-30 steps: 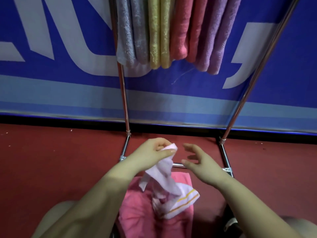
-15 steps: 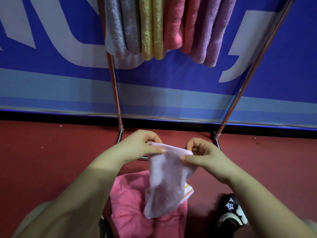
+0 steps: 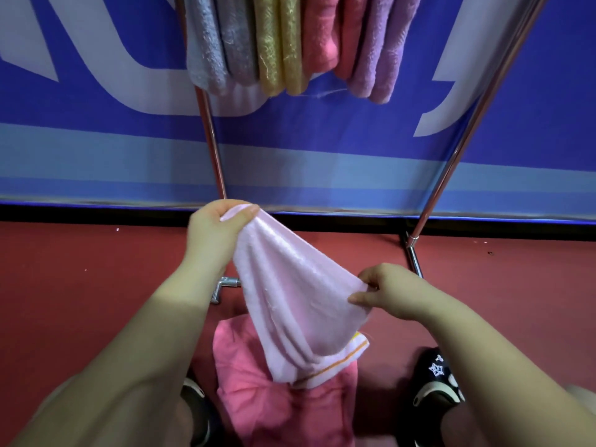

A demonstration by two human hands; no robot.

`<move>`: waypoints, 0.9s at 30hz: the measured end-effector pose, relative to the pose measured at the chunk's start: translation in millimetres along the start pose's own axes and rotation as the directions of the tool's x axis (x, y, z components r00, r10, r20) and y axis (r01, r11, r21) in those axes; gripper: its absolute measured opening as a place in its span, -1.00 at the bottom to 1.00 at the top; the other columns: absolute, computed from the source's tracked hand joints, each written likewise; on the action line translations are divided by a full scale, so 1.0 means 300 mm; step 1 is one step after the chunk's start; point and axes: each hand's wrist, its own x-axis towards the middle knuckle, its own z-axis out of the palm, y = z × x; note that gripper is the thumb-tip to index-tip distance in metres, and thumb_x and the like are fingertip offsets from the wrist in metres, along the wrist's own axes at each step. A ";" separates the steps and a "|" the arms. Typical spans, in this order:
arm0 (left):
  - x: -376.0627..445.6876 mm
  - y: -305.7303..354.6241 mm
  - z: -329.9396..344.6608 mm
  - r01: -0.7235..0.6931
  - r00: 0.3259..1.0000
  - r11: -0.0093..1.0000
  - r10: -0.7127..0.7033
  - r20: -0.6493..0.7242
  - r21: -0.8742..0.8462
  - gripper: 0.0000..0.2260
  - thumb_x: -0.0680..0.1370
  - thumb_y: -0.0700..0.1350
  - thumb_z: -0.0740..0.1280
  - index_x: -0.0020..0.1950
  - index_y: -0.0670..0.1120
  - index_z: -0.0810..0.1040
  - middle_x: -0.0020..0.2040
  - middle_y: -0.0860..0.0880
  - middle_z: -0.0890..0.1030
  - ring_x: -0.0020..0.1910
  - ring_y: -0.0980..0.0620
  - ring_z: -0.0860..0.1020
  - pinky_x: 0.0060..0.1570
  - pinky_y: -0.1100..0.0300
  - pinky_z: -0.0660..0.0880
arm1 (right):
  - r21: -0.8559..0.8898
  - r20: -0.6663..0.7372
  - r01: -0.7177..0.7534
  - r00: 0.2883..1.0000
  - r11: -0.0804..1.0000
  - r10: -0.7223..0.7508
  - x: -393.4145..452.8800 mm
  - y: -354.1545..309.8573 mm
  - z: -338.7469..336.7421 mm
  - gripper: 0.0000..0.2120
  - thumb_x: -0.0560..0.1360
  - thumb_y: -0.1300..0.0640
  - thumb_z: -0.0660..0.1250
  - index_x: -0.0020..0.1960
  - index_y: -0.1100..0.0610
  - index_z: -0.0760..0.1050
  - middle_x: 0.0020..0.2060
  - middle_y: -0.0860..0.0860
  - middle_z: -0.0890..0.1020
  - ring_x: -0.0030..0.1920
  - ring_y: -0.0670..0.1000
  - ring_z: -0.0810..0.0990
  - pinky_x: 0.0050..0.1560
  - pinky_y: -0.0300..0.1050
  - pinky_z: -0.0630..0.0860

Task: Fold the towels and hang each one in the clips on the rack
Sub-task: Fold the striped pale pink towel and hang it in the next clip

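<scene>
Soft pale-pink terry towel draped in folds, left hand pinching its 11 o'clock corner, right hand pinching the 3 o'clock edge, crumpled hot-pink towel beneath at 6 o'clock, fluffy folded towels hanging at 12 o'clock on shiny chrome tube rack

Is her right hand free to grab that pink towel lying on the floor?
Probably not yet: the right hand is pinching the pale pink towel, which hangs over the pink towel below. Nothing else blocks it.
</scene>
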 end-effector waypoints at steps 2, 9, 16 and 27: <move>0.020 -0.016 -0.025 0.068 0.992 0.997 -0.072 -0.105 -0.036 -0.97 0.44 -0.16 0.43 -0.13 -0.07 0.63 -0.25 0.08 0.61 -0.26 0.18 0.53 -0.20 0.32 0.46 | -0.101 -0.080 -0.050 0.996 0.994 0.042 -0.002 0.014 -0.020 -0.70 0.45 -0.09 0.35 -0.37 -0.08 0.34 -0.37 -0.07 0.48 -0.20 0.04 0.43 -0.13 -0.14 0.35; -0.022 -0.039 0.002 -0.119 0.971 0.948 0.049 0.235 0.294 -0.92 0.42 -0.23 0.42 -0.14 -0.06 0.64 -0.24 0.12 0.62 -0.31 0.39 0.53 -0.28 0.58 0.37 | 0.166 -0.386 0.147 0.920 0.975 -0.073 -0.010 0.006 -0.028 -0.65 0.49 0.04 0.35 -0.37 0.07 0.27 -0.46 -0.04 0.28 -0.37 -0.02 0.24 -0.37 -0.19 0.19; -0.120 -0.030 0.090 -0.350 0.693 0.904 0.072 0.717 0.247 -0.60 0.43 -0.12 0.44 0.25 0.10 0.52 -0.14 0.14 0.60 -0.14 0.24 0.52 0.00 0.37 0.42 | 0.076 -0.337 0.388 0.877 0.918 -0.343 -0.031 -0.082 -0.008 -0.87 0.45 0.00 0.40 -0.18 0.06 0.61 -0.33 -0.06 0.52 -0.28 -0.09 0.43 -0.17 -0.13 0.39; -0.098 -0.029 0.089 -0.403 0.663 0.883 0.101 0.741 0.240 -0.92 0.46 -0.09 0.41 -0.17 0.09 0.57 -0.20 0.20 0.61 -0.15 0.36 0.51 -0.07 0.44 0.38 | 0.032 -0.392 0.401 0.847 0.915 -0.358 -0.038 -0.089 -0.017 -0.84 0.40 -0.01 0.45 -0.12 0.07 0.64 -0.34 -0.24 0.52 -0.12 0.02 0.50 -0.04 -0.10 0.41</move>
